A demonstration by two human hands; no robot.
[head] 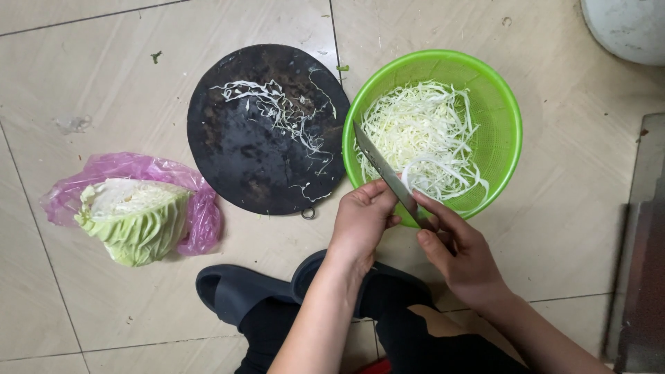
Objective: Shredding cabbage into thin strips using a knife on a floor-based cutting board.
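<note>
So the knife (383, 168) runs diagonally up-left from the right hand (460, 253), which grips its handle. The left hand (361, 218) pinches the blade mid-way, over the green basket (500, 131) rim just ahead.

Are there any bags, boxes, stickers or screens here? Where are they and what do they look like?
Pink plastic bag: on the tiled floor at the left, thin, crinkled and see-through, lying open under the cut cabbage.
No boxes, labels, signs or screens show anywhere else in the head view.
</note>
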